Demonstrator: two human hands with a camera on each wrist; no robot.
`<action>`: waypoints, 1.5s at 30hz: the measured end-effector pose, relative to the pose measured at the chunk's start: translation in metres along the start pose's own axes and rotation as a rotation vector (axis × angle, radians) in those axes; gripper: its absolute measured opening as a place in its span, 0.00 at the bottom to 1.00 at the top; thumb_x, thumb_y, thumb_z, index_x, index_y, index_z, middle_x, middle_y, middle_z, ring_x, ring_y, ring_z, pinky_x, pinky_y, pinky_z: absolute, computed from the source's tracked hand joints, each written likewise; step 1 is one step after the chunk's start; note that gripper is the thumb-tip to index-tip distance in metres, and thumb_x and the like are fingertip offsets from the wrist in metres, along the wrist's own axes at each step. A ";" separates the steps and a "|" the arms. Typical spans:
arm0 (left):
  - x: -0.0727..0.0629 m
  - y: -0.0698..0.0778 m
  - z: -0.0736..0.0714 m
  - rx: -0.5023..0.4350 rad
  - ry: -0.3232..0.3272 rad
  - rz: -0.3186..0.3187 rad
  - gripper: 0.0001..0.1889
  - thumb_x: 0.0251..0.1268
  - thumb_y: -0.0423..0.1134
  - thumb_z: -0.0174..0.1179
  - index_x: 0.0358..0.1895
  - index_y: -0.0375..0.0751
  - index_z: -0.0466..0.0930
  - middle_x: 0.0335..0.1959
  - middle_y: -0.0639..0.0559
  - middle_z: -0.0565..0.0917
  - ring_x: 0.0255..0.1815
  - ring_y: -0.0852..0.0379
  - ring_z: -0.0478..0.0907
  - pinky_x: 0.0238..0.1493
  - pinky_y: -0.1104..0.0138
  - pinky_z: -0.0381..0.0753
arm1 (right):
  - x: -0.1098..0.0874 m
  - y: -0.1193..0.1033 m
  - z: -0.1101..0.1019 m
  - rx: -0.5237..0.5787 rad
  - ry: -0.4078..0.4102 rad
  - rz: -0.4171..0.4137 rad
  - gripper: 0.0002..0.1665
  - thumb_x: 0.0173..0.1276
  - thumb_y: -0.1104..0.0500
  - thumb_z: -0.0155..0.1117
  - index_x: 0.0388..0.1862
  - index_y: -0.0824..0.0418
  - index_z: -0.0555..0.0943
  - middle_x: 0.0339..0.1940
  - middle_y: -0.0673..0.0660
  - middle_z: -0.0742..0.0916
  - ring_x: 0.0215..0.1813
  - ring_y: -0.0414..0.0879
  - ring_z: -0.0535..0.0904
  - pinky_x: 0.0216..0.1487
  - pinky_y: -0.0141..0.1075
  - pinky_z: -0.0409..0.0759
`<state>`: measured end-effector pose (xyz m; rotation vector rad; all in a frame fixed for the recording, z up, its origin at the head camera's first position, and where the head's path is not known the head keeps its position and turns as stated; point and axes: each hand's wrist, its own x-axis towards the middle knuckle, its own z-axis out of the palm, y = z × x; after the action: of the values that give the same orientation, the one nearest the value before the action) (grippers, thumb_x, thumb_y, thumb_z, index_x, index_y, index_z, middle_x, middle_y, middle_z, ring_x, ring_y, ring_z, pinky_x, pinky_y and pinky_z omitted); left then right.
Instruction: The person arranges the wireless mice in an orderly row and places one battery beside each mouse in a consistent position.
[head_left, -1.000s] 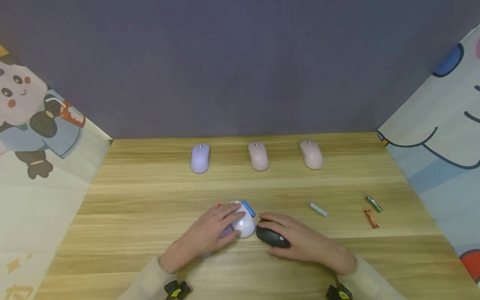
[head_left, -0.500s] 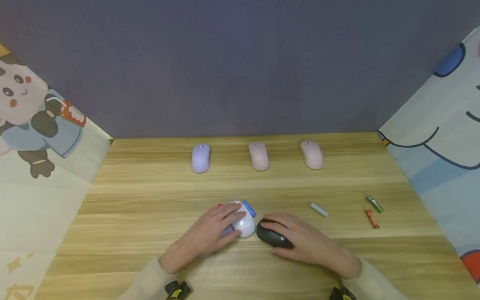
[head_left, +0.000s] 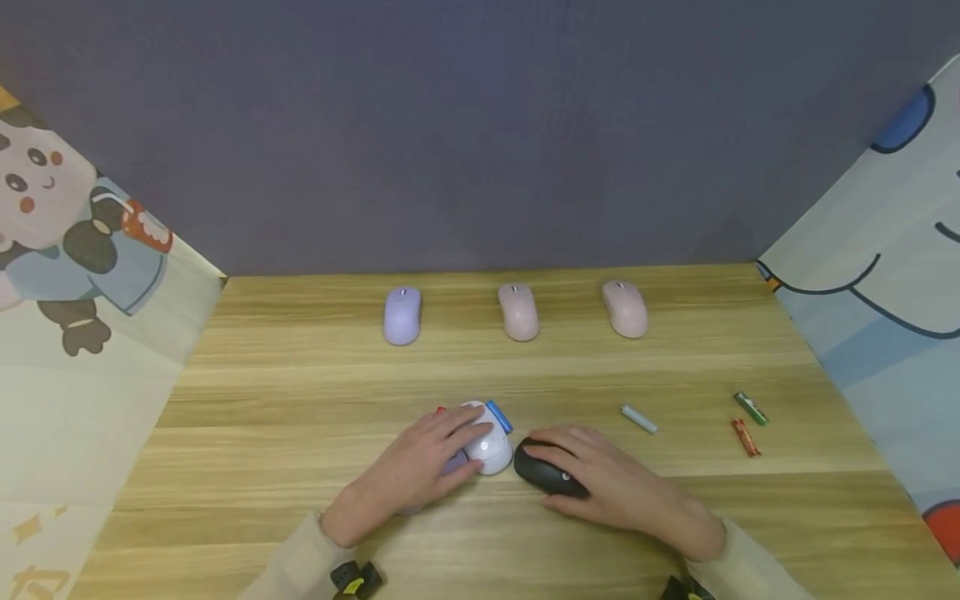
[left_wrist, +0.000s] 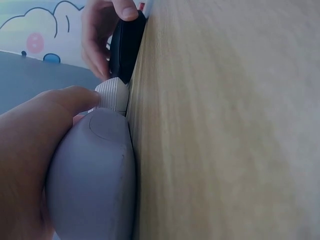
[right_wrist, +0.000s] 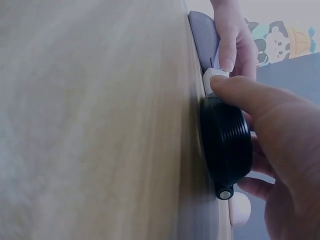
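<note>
In the head view, my left hand [head_left: 420, 462] lies over a white mouse [head_left: 492, 450], fingers across its top and thumb along its near side. Beneath that palm is a greyish-purple mouse [left_wrist: 95, 175], mostly covered from above. My right hand [head_left: 600, 479] grips a black mouse [head_left: 546, 468] just to the right, thumb on its near side. The white and black mice lie end to end, very close together. A small blue stick [head_left: 499, 417] lies at the white mouse's far side. A red tip [head_left: 441, 409] peeks out behind my left fingers.
A purple mouse [head_left: 402, 316] and two pale pink mice, one central [head_left: 518, 312] and one right [head_left: 625, 309], line the back of the wooden table [head_left: 300, 383]. Rightward lie a pale blue stick [head_left: 638, 419], a green one [head_left: 751, 407] and a reddish-orange one [head_left: 746, 437]. A dark panel [head_left: 480, 142] stands behind.
My right hand and the black mouse have shifted very slightly to the right. The left hand stays on the white mouse.
</note>
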<state>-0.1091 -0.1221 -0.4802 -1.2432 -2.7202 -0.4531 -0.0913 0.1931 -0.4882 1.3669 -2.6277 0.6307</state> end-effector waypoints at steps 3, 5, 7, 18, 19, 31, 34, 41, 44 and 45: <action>0.000 0.000 0.000 0.002 0.008 0.006 0.28 0.73 0.55 0.62 0.70 0.48 0.76 0.73 0.45 0.75 0.73 0.49 0.72 0.71 0.51 0.76 | -0.001 0.000 -0.001 -0.014 0.004 0.014 0.40 0.63 0.42 0.76 0.71 0.53 0.77 0.70 0.53 0.79 0.66 0.46 0.77 0.63 0.49 0.81; 0.000 0.000 0.000 0.007 0.009 0.009 0.28 0.73 0.55 0.62 0.71 0.48 0.76 0.73 0.45 0.75 0.73 0.49 0.72 0.71 0.51 0.76 | -0.001 -0.001 -0.001 -0.024 0.004 0.022 0.40 0.62 0.41 0.76 0.71 0.52 0.77 0.69 0.53 0.80 0.65 0.46 0.77 0.63 0.48 0.82; 0.000 0.000 0.000 0.011 0.004 0.007 0.28 0.73 0.55 0.61 0.71 0.48 0.75 0.73 0.46 0.75 0.73 0.49 0.72 0.71 0.51 0.76 | -0.001 -0.001 -0.001 -0.031 0.004 0.028 0.40 0.62 0.41 0.77 0.71 0.51 0.77 0.69 0.53 0.80 0.65 0.46 0.77 0.63 0.48 0.82; 0.000 0.002 -0.002 0.006 -0.034 -0.019 0.28 0.74 0.55 0.60 0.72 0.49 0.75 0.74 0.46 0.74 0.74 0.49 0.71 0.72 0.51 0.75 | 0.001 -0.002 0.000 -0.013 0.014 0.031 0.40 0.60 0.42 0.79 0.70 0.51 0.78 0.66 0.52 0.80 0.63 0.45 0.76 0.59 0.47 0.83; 0.000 0.002 -0.002 0.006 -0.033 -0.019 0.28 0.74 0.55 0.61 0.72 0.49 0.75 0.74 0.46 0.74 0.74 0.49 0.71 0.72 0.51 0.75 | 0.001 -0.002 0.001 -0.009 0.015 0.028 0.40 0.60 0.43 0.79 0.70 0.51 0.78 0.66 0.52 0.80 0.63 0.45 0.76 0.59 0.47 0.84; -0.001 0.001 0.001 -0.007 -0.009 -0.008 0.28 0.74 0.55 0.61 0.72 0.48 0.75 0.73 0.45 0.74 0.74 0.49 0.72 0.72 0.50 0.75 | 0.001 -0.002 0.003 0.042 0.025 0.014 0.39 0.57 0.51 0.80 0.69 0.52 0.78 0.66 0.54 0.79 0.63 0.46 0.74 0.55 0.44 0.85; 0.000 0.001 0.001 -0.006 -0.001 -0.003 0.28 0.74 0.54 0.61 0.71 0.47 0.75 0.73 0.45 0.75 0.73 0.48 0.72 0.71 0.49 0.76 | 0.001 -0.002 0.003 0.042 0.032 0.011 0.39 0.57 0.51 0.80 0.68 0.52 0.78 0.65 0.54 0.79 0.63 0.46 0.74 0.55 0.44 0.85; 0.000 0.000 0.000 -0.009 -0.004 -0.009 0.28 0.73 0.54 0.62 0.71 0.48 0.75 0.74 0.45 0.74 0.74 0.49 0.72 0.72 0.49 0.75 | 0.001 -0.001 0.003 0.033 0.060 -0.004 0.39 0.55 0.51 0.80 0.67 0.52 0.79 0.64 0.54 0.80 0.63 0.47 0.74 0.55 0.44 0.85; 0.000 0.000 0.000 -0.008 -0.004 -0.009 0.28 0.73 0.54 0.62 0.71 0.48 0.75 0.74 0.45 0.74 0.74 0.49 0.72 0.72 0.49 0.75 | 0.001 -0.001 0.002 0.031 0.066 0.000 0.39 0.55 0.52 0.80 0.67 0.52 0.79 0.64 0.54 0.80 0.63 0.47 0.74 0.56 0.44 0.85; 0.000 0.000 0.000 -0.007 -0.003 -0.009 0.28 0.73 0.54 0.62 0.71 0.48 0.75 0.74 0.46 0.74 0.74 0.49 0.72 0.71 0.49 0.76 | 0.001 -0.001 0.002 0.031 0.070 0.000 0.39 0.55 0.52 0.80 0.67 0.52 0.79 0.65 0.55 0.80 0.63 0.47 0.74 0.56 0.44 0.85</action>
<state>-0.1090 -0.1220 -0.4807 -1.2346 -2.7303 -0.4622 -0.0907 0.1908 -0.4894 1.3285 -2.5738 0.7092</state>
